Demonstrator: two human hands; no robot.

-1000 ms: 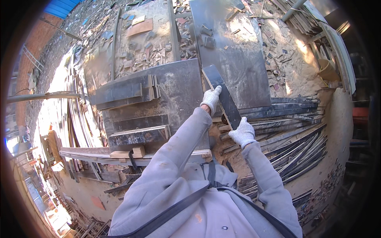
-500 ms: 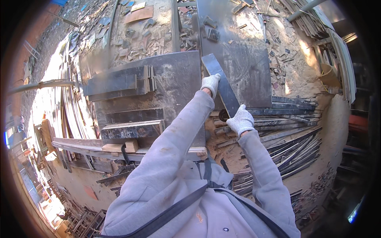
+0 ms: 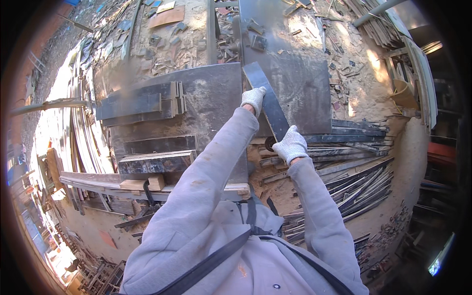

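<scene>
A dark, narrow board (image 3: pixel 268 101) slants between my two gloved hands, its far end to the left and its near end to the right. My left hand (image 3: pixel 253 99), in a pale knit glove, is closed on its left edge about a third of the way down. At the near end my right hand (image 3: pixel 291 145), gloved alike, grips the board. Under and beyond it lies a wide dark panel (image 3: pixel 305 93) with dust on it. Left of my hands, a dark worktop (image 3: pixel 211 93) carries a stack of dark cut boards (image 3: pixel 130 105).
Another board stack (image 3: pixel 157 163) lies near the worktop's front edge, beside a small wood block (image 3: pixel 156 183). Long dark strips (image 3: pixel 356 184) are piled at the right. Offcuts (image 3: pixel 258 42) sit on the far panel, and scraps litter the sandy ground. A pole (image 3: pixel 378 12) slants in at the far right.
The whole view has shifted slightly, so my hands, the board and the surroundings all appear a little further left. Both hands keep their hold on the board.
</scene>
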